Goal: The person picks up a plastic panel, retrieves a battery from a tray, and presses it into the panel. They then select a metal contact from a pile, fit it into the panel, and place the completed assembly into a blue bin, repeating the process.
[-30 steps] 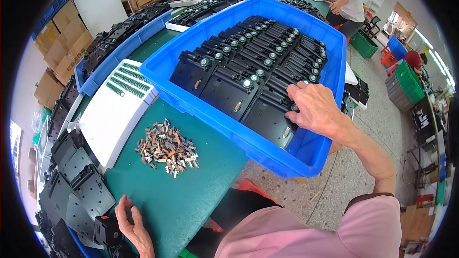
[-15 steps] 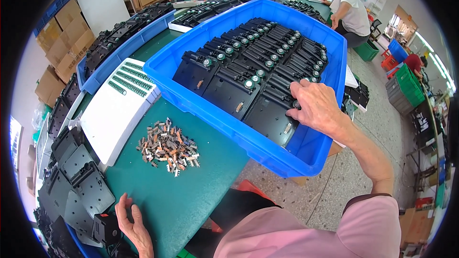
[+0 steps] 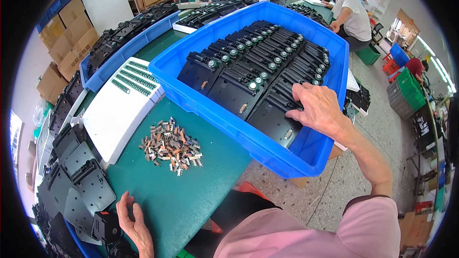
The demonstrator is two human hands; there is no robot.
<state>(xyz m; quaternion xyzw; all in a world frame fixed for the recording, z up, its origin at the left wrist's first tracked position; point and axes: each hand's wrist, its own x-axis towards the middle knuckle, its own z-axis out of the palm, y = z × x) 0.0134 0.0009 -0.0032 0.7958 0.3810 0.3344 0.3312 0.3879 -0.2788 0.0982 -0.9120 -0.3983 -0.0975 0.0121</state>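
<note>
A large blue plastic bin [image 3: 224, 118] holds rows of flat black plastic panels [image 3: 270, 120], each with tube-like ridges and a round green-rimmed disc at one end. Over the nearest panel, at the bin's right side, my right hand [image 3: 321, 108] is closed, thumb and fingers gripping its ridged end. The grip's underside is hidden. My left hand [image 3: 135, 227] lies at the table's near edge with nothing in it, its fingers loosely bent and apart. Beside it is a small black box-shaped part [image 3: 106, 228]. Small metal-and-brown switch-like pieces [image 3: 172, 145] lie heaped on the green table [image 3: 201, 181].
Left of the bin, a white foam board [image 3: 112, 126] carries rows of small green round parts [image 3: 136, 80]. More black panels [image 3: 88, 181] pile up at the left. Another blue tray [image 3: 134, 43] of them stands behind. A person in a white top [image 3: 351, 12] sits at the far right.
The view has shifted slightly, so the bin and table appear a little further right and lower. Both my hands keep nearly the same pose and place.
</note>
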